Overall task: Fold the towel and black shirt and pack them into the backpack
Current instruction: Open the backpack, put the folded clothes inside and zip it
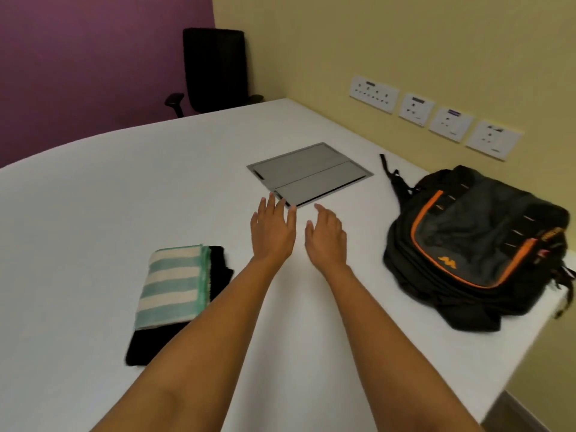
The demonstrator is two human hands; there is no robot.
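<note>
A folded towel (173, 283) with green and cream stripes lies on top of a folded black shirt (156, 344) at the left of the white table (93, 213). A black and grey backpack (477, 247) with orange trim lies flat at the right, close to the table's edge, and looks zipped. My left hand (272, 232) and my right hand (325, 238) are stretched out side by side over the bare middle of the table, fingers apart, holding nothing. Both hands are between the clothes and the backpack, touching neither.
A grey metal cable hatch (308, 173) is set flush into the table just beyond my fingertips. A black office chair (215, 70) stands behind the far table edge. Wall sockets (436, 116) line the yellow wall at the right. The table's right edge drops off beside the backpack.
</note>
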